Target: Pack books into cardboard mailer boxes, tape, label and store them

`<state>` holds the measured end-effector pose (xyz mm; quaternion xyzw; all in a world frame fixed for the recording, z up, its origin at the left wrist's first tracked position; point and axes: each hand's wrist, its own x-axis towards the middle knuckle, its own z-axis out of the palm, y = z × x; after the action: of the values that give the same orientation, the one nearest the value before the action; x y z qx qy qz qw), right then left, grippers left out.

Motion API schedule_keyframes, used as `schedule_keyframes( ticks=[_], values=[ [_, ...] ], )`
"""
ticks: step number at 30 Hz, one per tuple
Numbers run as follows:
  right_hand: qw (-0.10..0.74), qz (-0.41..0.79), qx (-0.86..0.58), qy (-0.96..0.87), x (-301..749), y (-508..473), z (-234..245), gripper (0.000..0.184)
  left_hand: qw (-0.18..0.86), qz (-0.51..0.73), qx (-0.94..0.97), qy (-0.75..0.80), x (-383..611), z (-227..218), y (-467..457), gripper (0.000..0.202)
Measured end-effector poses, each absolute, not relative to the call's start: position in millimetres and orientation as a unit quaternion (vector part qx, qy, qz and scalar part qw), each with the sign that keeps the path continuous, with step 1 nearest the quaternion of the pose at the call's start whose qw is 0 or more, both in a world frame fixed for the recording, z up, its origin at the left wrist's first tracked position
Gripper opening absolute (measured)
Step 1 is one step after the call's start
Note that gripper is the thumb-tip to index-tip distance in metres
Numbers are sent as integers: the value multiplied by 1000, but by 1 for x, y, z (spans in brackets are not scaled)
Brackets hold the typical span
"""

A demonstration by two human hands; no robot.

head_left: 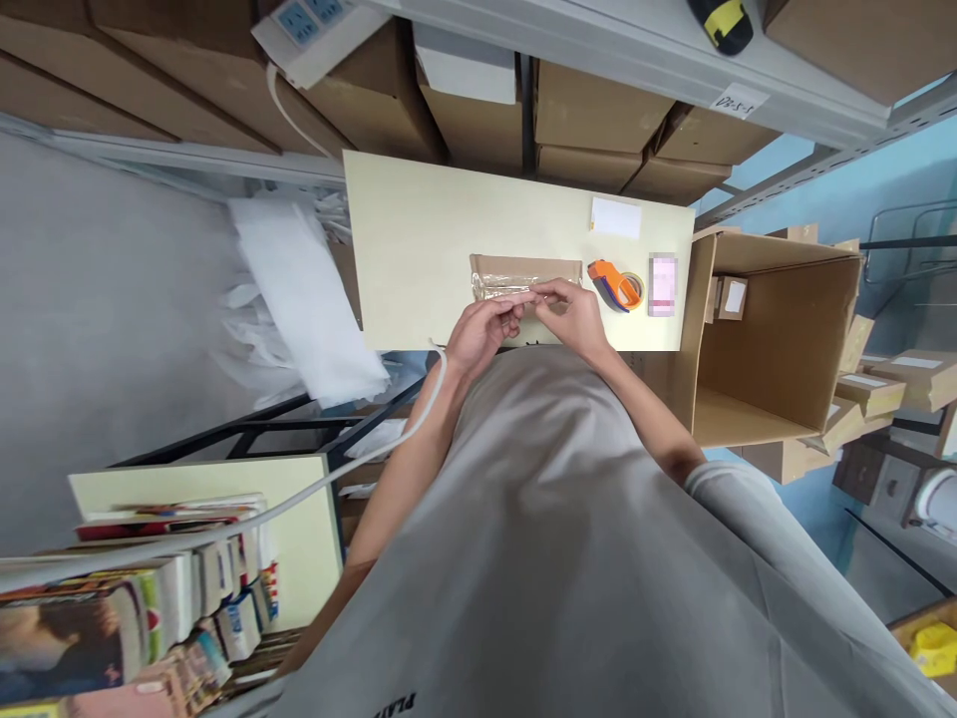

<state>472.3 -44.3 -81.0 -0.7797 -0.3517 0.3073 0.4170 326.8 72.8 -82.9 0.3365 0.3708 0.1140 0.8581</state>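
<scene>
A flat brown cardboard package (527, 266) with shiny clear tape along it lies on the pale table (419, 219). My left hand (482, 331) is at its near left edge, fingers curled in and thumb pointing right. Close beside it, my right hand (572, 317) pinches thumb and forefinger together at the package's near right edge. The fingertips of both hands nearly meet; whatever is between them is too small to make out. Just right of the package lies an orange tape dispenser (614, 285) with a roll of tape in it.
A white label (615, 216) and a pink-and-white item (662, 284), blurred, lie on the table's right side. To the right, an open carton (770, 349) holds a small box. Boxes line the shelf (598, 45) behind. A white cable (359, 459) crosses near my left arm.
</scene>
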Motion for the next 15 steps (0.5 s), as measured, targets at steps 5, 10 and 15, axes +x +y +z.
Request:
schedule_keyframes(
  ticks=[5,10,15],
  values=[
    [407,302,-778,-371,471,-44,-84,21,858,114,345,363,325,-86,72,22],
    [326,248,-845,-343,508,-60,-102,28,741,160,462,459,314,-114,91,28],
    [185,249,-917,-252,547,-75,-126,29,492,137,629,585,313,-158,121,27]
  ],
)
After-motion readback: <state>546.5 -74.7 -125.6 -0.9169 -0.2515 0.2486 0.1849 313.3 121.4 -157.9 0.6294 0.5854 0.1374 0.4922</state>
